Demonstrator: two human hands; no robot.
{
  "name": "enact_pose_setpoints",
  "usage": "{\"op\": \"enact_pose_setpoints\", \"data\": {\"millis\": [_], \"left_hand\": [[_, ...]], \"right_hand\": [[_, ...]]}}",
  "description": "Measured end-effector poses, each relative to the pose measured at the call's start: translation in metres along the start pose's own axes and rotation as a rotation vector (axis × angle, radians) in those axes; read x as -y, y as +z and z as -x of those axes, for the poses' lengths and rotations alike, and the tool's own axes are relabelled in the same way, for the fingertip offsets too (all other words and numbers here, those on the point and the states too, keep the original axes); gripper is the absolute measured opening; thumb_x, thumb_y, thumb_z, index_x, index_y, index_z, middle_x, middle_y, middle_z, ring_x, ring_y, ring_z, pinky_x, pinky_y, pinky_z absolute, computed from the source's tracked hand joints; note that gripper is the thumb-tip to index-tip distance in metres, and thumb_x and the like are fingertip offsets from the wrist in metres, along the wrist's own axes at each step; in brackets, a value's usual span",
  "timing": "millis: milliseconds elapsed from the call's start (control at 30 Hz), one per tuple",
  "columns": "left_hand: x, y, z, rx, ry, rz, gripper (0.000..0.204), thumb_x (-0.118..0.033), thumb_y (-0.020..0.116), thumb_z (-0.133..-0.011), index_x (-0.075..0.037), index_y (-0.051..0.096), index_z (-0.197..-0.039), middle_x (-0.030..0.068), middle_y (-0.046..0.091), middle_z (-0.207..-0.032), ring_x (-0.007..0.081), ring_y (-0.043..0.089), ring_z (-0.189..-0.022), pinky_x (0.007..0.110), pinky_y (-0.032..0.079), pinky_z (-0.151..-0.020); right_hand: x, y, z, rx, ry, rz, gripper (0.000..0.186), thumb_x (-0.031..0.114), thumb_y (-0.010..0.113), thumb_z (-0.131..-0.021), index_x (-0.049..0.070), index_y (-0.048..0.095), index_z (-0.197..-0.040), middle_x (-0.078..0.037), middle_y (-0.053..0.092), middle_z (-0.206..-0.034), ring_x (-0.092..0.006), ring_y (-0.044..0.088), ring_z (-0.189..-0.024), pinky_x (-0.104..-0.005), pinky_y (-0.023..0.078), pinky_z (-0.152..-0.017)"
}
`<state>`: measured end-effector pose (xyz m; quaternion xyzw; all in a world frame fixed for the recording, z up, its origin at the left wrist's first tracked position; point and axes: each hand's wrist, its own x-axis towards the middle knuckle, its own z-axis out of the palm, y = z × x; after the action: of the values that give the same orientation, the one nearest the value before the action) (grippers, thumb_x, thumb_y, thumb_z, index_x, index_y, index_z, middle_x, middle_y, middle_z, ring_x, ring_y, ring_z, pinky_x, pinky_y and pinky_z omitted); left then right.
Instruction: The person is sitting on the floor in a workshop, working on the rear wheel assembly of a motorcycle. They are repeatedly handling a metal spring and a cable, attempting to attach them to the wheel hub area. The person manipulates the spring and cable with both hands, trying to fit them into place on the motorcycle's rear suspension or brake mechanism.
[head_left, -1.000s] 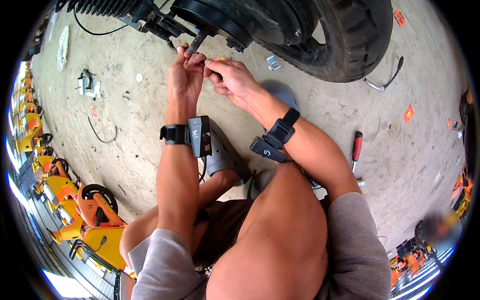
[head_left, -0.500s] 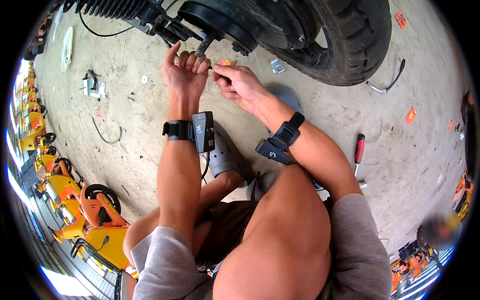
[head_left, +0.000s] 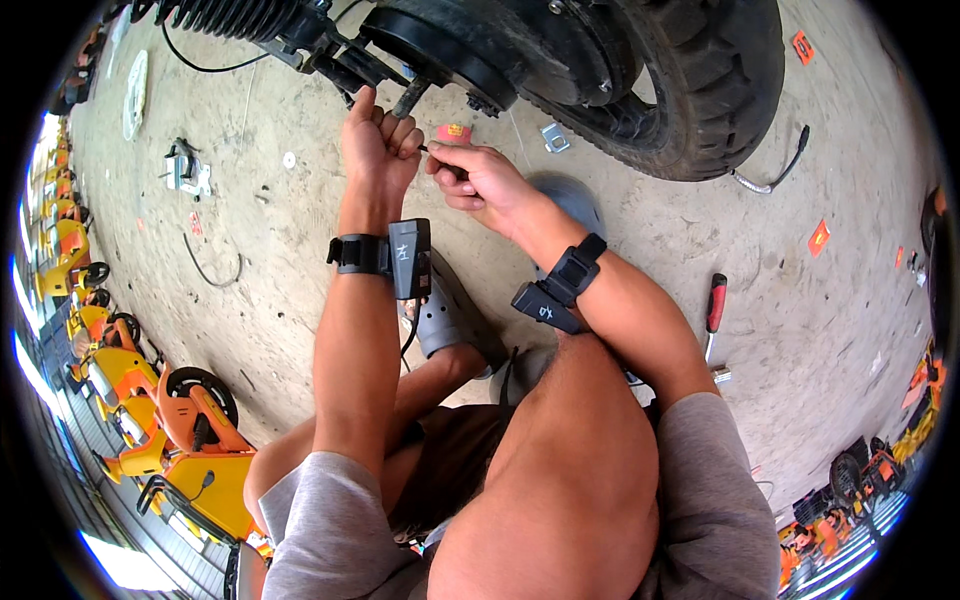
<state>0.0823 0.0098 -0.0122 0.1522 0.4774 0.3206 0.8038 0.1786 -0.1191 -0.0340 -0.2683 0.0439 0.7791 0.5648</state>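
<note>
My left hand (head_left: 383, 150) is closed just below the dark axle end (head_left: 408, 97) of the vehicle, thumb pointing up and fingers curled over. What sits inside that hand is hidden. Close beside it, my right hand (head_left: 485, 185) pinches a thin black cable-like piece (head_left: 424, 149), whose short tip points toward the left fingers. Most of the piece is covered by my fingers, so its kind is unclear. Above both hands hang the black hub (head_left: 440, 55) and a knobby tyre (head_left: 700, 90).
A red-handled screwdriver (head_left: 716, 305) lies right of my right forearm. On the concrete floor are a metal bracket (head_left: 185, 172), a small silver plate (head_left: 555, 138), a black-and-silver hose (head_left: 790, 160) and a loose black cable (head_left: 205, 268). Yellow-orange vehicles (head_left: 210, 480) line the left.
My left hand has shifted slightly right and its fingers are curled tighter. The right hand is a little lower. The thin black tip between them shows more clearly.
</note>
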Motion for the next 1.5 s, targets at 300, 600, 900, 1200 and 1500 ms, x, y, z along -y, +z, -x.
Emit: {"op": "enact_pose_setpoints", "data": {"millis": [300, 600, 900, 1200, 1500], "left_hand": [[0.006, 0.012, 0.006, -0.083, 0.062, 0.009, 0.043, -0.034, 0.047, -0.1, -0.015, 0.031, -0.065, -0.0049, 0.015, -0.049, 0.01, 0.017, -0.042, 0.028, 0.016, -0.041], [0.005, 0.019, 0.021, -0.091, 0.022, 0.058, 0.053, -0.042, 0.046, -0.1, -0.017, 0.022, -0.059, -0.0034, 0.012, -0.051, 0.0114, 0.015, -0.044, 0.028, 0.015, -0.042], [0.001, 0.008, 0.018, -0.029, 0.028, 0.102, 0.052, -0.038, 0.041, -0.103, -0.017, 0.022, -0.059, -0.0024, 0.014, -0.052, 0.0128, 0.017, -0.047, 0.029, 0.021, -0.045], [0.003, -0.01, 0.017, 0.166, 0.065, -0.043, 0.052, -0.051, 0.047, -0.098, -0.009, 0.04, -0.068, 0.0074, 0.044, -0.069, 0.0256, 0.05, -0.072, 0.043, 0.046, -0.075], [-0.018, -0.024, 0.03, 0.492, -0.08, -0.637, 0.034, -0.027, 0.056, -0.098, 0.003, 0.059, -0.115, 0.0085, 0.065, -0.096, 0.0167, 0.062, -0.092, 0.034, 0.051, -0.088]], "right_hand": [[-0.002, -0.001, -0.007, -0.046, -0.006, -0.028, 0.022, 0.022, 0.056, -0.095, 0.004, 0.057, -0.082, 0.004, 0.048, -0.062, -0.0023, 0.034, -0.045, -0.0196, 0.024, -0.041], [-0.003, -0.001, -0.004, 0.009, 0.012, 0.017, 0.022, 0.022, 0.054, -0.095, 0.004, 0.056, -0.081, 0.004, 0.046, -0.062, -0.0022, 0.033, -0.046, -0.0191, 0.024, -0.042], [-0.005, 0.001, -0.007, -0.033, -0.003, -0.03, 0.023, 0.021, 0.054, -0.095, 0.005, 0.056, -0.08, 0.003, 0.047, -0.062, -0.0031, 0.033, -0.044, -0.0199, 0.024, -0.039], [0.0, 0.003, -0.005, -0.054, -0.017, -0.066, 0.023, 0.024, 0.056, -0.095, 0.006, 0.055, -0.081, 0.004, 0.047, -0.062, -0.0036, 0.033, -0.045, -0.0201, 0.023, -0.04], [0.002, -0.001, -0.003, -0.073, -0.001, -0.062, 0.022, 0.024, 0.055, -0.096, 0.007, 0.056, -0.082, 0.004, 0.046, -0.062, -0.0034, 0.033, -0.045, -0.0198, 0.023, -0.04]]}}
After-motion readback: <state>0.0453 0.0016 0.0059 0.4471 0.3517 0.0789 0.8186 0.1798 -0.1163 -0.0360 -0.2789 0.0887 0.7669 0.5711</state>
